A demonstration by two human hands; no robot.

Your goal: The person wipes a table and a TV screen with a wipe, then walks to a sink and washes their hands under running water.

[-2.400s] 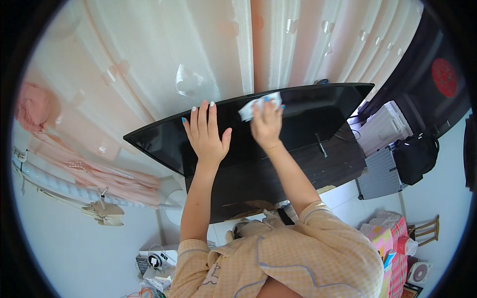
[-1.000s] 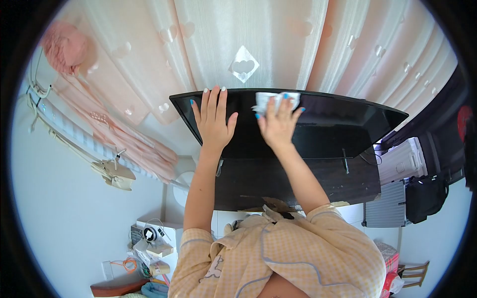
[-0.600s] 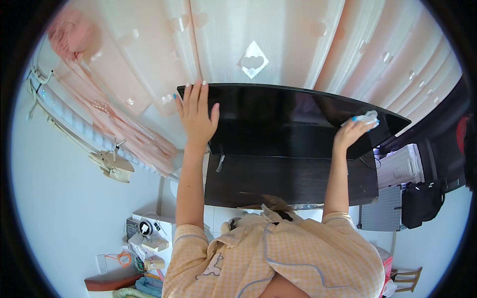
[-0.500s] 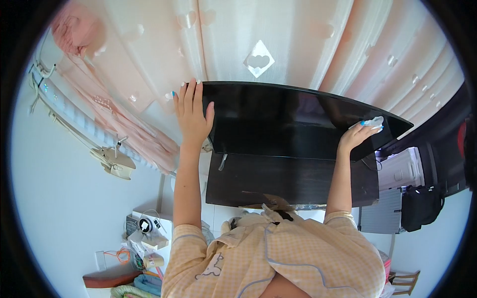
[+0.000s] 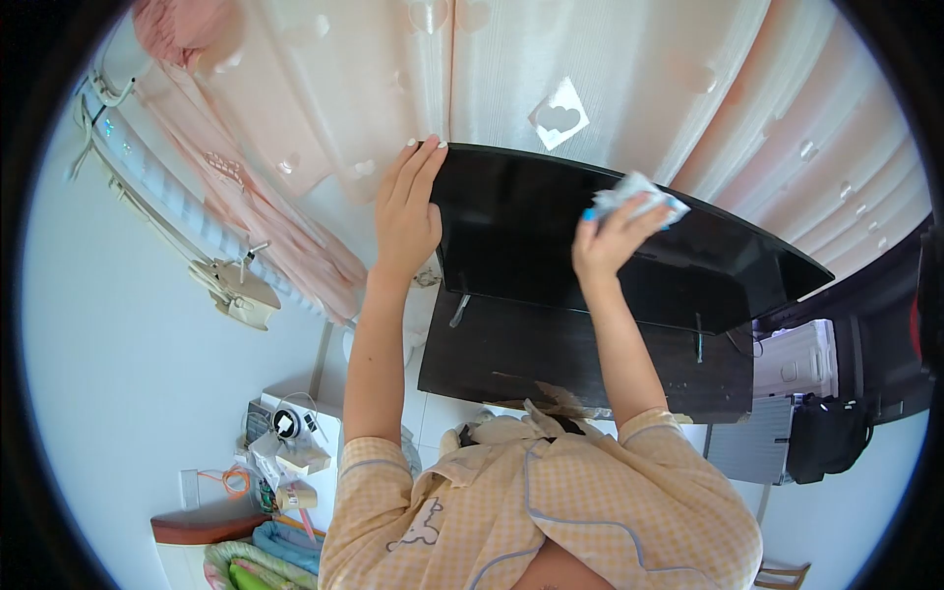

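A wide black television (image 5: 531, 226) stands on a dark wooden cabinet (image 5: 531, 339) in front of me. My left hand (image 5: 405, 211) rests against its upper left corner, fingers stretched out and close together, with the thumb near the screen side. Under the fingers of my right hand (image 5: 612, 241) is a crumpled white wipe (image 5: 639, 189), partly hidden and smeared by motion. That hand is at the upper middle of the screen, with the wipe reaching the top edge.
Pale pink curtains (image 5: 511, 59) hang right behind the television. Left, a beige bag (image 5: 241, 295) hangs by the wall, above a cluttered white table (image 5: 329, 433). On the right are a grey suitcase (image 5: 749, 438) and a black bag (image 5: 831, 438). Two stand feet rest on the cabinet.
My right hand has swept left with the wipe, from the screen's right end to its upper middle. The left hand stays at the corner, its fingers closer together. The view has shifted slightly.
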